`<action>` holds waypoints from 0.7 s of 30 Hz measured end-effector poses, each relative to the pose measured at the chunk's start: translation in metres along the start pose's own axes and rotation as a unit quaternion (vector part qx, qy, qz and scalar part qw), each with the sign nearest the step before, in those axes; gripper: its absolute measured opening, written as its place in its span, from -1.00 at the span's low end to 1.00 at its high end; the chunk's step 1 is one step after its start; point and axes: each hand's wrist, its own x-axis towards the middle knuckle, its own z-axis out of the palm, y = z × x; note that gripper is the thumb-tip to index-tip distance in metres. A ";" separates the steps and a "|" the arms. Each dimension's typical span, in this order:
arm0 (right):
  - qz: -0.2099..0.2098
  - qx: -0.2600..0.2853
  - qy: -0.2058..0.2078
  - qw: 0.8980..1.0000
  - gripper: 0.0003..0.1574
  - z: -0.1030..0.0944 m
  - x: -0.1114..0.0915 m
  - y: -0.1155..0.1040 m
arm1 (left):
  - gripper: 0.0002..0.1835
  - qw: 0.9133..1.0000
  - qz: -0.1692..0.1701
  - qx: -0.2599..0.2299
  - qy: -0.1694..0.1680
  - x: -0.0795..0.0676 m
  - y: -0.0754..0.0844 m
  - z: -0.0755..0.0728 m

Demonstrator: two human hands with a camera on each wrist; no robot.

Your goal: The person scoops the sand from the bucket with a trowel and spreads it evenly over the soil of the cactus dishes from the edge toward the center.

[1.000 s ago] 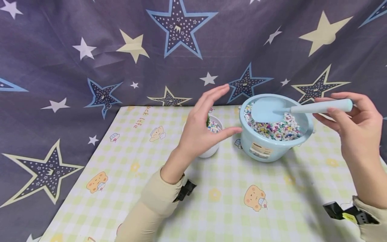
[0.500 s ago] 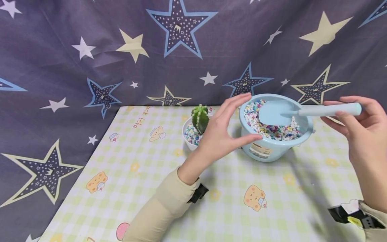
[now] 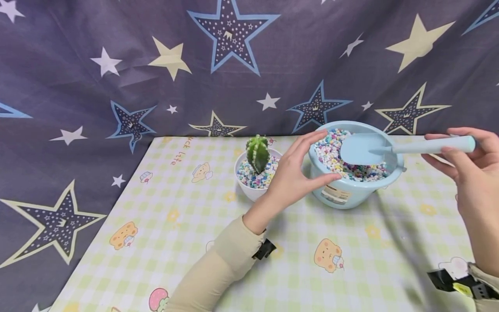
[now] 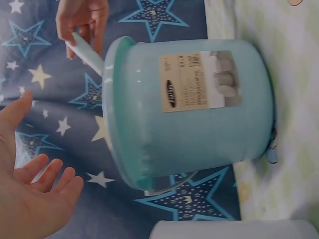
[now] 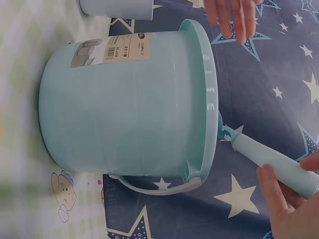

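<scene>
A light blue bucket (image 3: 343,196) with a paper label holds many small multicoloured pebbles (image 3: 331,149). Over its opening lies a light blue shovel (image 3: 362,149), and my right hand (image 3: 473,164) pinches the handle near its end between thumb and fingers. My left hand (image 3: 292,175) is spread, thumb apart from the fingers, at the bucket's left rim; in the left wrist view a gap shows between this hand (image 4: 40,194) and the bucket (image 4: 144,109). Left of that hand stands a white pot (image 3: 249,190) with a green cactus (image 3: 257,154) in pebbles, partly covered by the hand.
A checked tablecloth (image 3: 296,277) with cartoon prints covers the table. Behind it hangs a dark curtain (image 3: 218,95) with stars. The bucket's pale handle (image 5: 159,189) hangs down at its side. Black wrist cameras (image 3: 265,249) sit on both sleeves.
My left hand has moved right, from in front of the cactus pot to the bucket's rim, uncovering the cactus. My right hand has drawn the shovel to the right and slightly down.
</scene>
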 end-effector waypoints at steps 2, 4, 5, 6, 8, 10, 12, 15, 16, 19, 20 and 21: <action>0.002 0.003 0.003 1.000 -0.69 -0.001 0.000 0.000 | -0.13 1.000 -0.009 -0.001 0.001 0.001 -0.004 0.004; 0.005 0.009 0.006 1.000 -0.69 -0.003 0.001 0.000 | -0.13 1.000 -0.021 -0.003 0.000 0.001 -0.007 0.007; 0.007 0.012 0.006 1.000 -0.69 -0.003 0.001 -0.001 | -0.12 1.000 -0.026 -0.004 -0.001 0.001 -0.009 0.009; 0.009 0.018 0.006 1.000 -0.69 -0.004 0.001 -0.001 | -0.12 1.000 -0.031 -0.004 -0.002 0.001 -0.011 0.010; 0.013 0.023 0.004 1.000 -0.69 -0.006 0.001 -0.001 | -0.12 0.999 -0.040 -0.007 -0.003 0.001 -0.014 0.013; 0.016 0.021 0.001 1.000 -0.69 -0.008 0.001 -0.002 | -0.11 0.999 -0.048 -0.008 -0.005 0.001 -0.017 0.016; 0.017 0.013 0.001 1.000 -0.70 -0.009 0.002 -0.002 | -0.11 0.998 -0.055 -0.007 -0.006 0.001 -0.021 0.019; 0.017 -0.002 0.004 1.000 -0.70 -0.012 0.003 -0.002 | -0.10 0.998 -0.069 0.002 -0.003 0.000 -0.026 0.024; 0.017 -0.005 0.004 1.000 -0.69 -0.013 0.003 -0.003 | -0.10 0.997 -0.074 0.006 -0.002 0.000 -0.027 0.025; 0.015 -0.015 0.006 1.000 -0.68 -0.015 0.005 -0.003 | -0.06 0.996 -0.090 0.018 0.002 -0.001 -0.031 0.029; 0.015 -0.020 0.007 1.000 -0.67 -0.015 0.005 -0.003 | -0.05 0.995 -0.096 0.020 0.004 -0.001 -0.031 0.030; 0.015 -0.024 0.007 1.000 -0.67 -0.016 0.006 -0.003 | -0.03 0.995 -0.101 0.020 0.005 -0.002 -0.032 0.031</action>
